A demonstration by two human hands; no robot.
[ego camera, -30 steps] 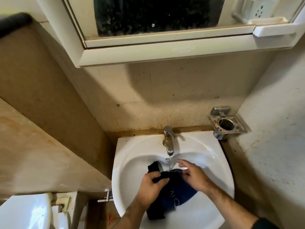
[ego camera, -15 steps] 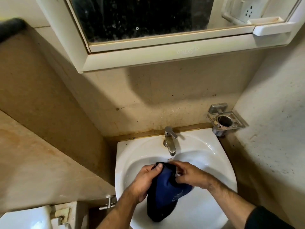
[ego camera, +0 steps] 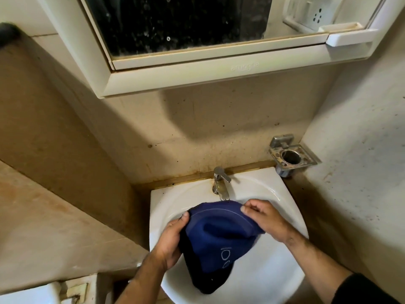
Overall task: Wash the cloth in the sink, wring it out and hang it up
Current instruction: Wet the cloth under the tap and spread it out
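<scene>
Head view looks down on a white sink point(ego camera: 291, 218) set in a corner, and the sink serves as the landmark here. Over its bowl a dark blue cloth point(ego camera: 219, 240) is spread between two hands, its top edge lying just under the spout of the tap point(ego camera: 220, 185) at the sink's back rim, its lower end hanging toward the sink's front. The left hand point(ego camera: 171, 242) grips the cloth's left edge with the thumb on top; the right hand point(ego camera: 263, 218) pinches its upper right edge with curled fingers. Whether water is running I cannot tell. The washing step seems to be in hand, the cloth opened out under the spout. Next would probably come rubbing the fabric against itself, which calls for gathering it between both hands inside the bowl. A metal holder point(ego camera: 292, 157) sits on the wall beside the sink's back right corner.
</scene>
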